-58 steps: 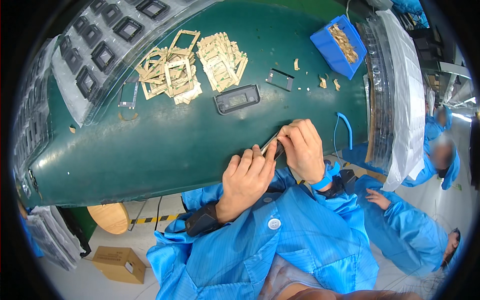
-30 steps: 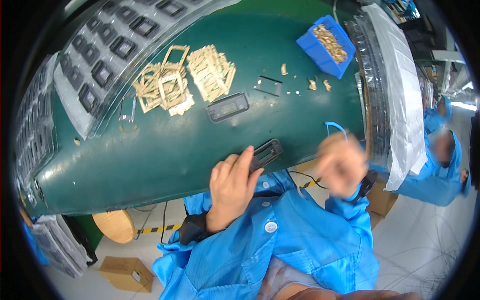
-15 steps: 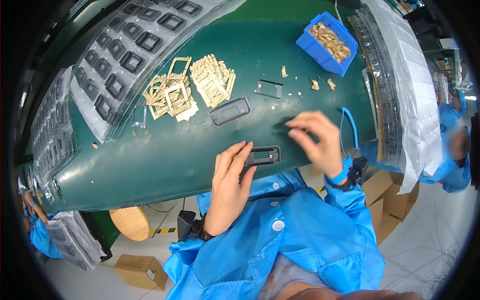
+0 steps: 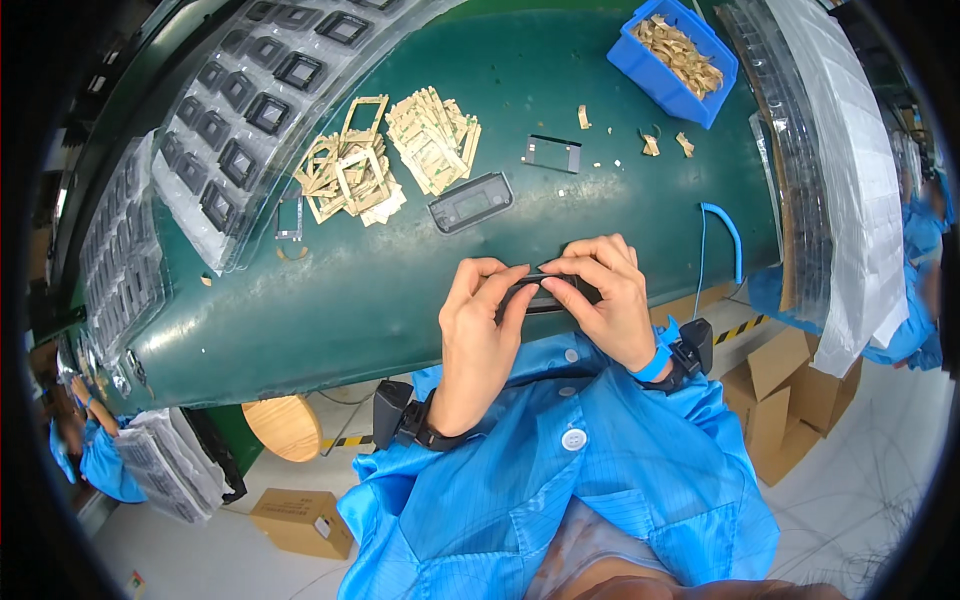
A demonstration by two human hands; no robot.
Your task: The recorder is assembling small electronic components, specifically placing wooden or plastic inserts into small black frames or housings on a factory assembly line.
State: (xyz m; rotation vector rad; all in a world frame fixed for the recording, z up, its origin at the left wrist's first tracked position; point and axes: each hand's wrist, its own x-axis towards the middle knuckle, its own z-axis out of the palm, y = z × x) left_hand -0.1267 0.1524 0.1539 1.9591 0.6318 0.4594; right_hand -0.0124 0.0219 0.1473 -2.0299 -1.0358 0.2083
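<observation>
Worktable, before the person. Dark part: between left hand and right hand, at the near edge. Shallow housing: beyond the hands, slightly left. Thin frame: behind it, to the right. Two piles of cut frames, side by side behind the housing: left pile, right pile. Moulded tray: left of both. Bin: far right, scraps inside. Tray stack: right end. Cord: right of the right hand. Floor: closed carton, left; open carton, right.
</observation>
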